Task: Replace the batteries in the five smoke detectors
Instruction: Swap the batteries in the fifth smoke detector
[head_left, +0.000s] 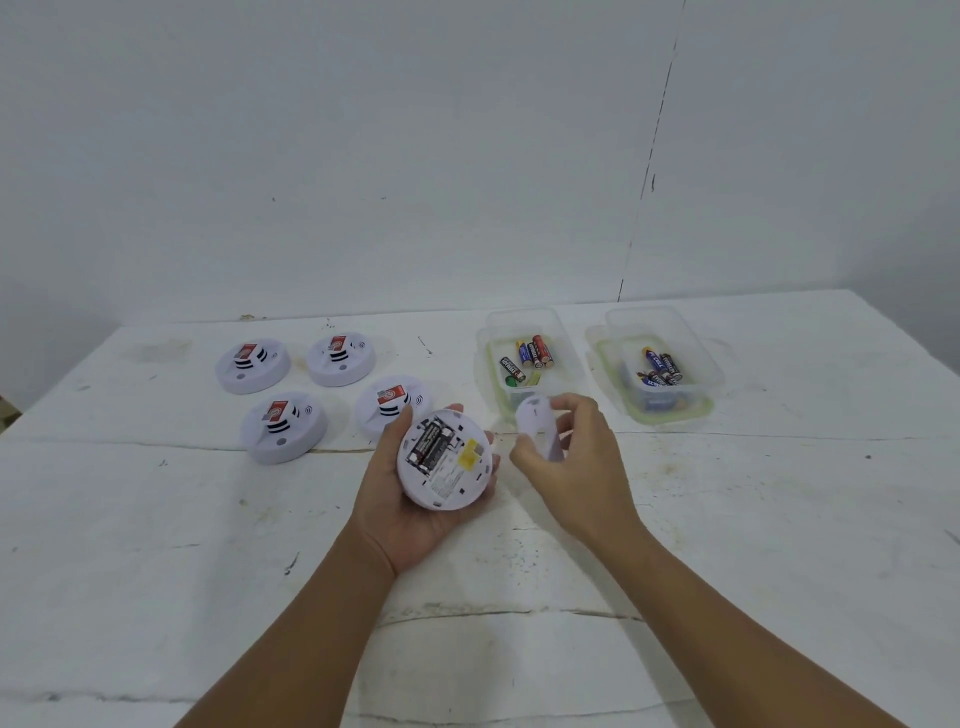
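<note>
While detector (444, 460) is cradled in left hand (410, 499), cover (540, 427) is pinched by right hand (566, 447) (blurred); light, rigid plastic, best gripped by rim; batteries (431, 444) exposed.

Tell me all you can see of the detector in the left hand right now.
The smoke detector is a round white plastic disc, cradled in the left hand above the table, its underside tilted up toward the camera. Its back is uncovered: two dark batteries lie side by side in the bay, beside a yellow sticker and a printed label. Only the left hand touches it.
</note>
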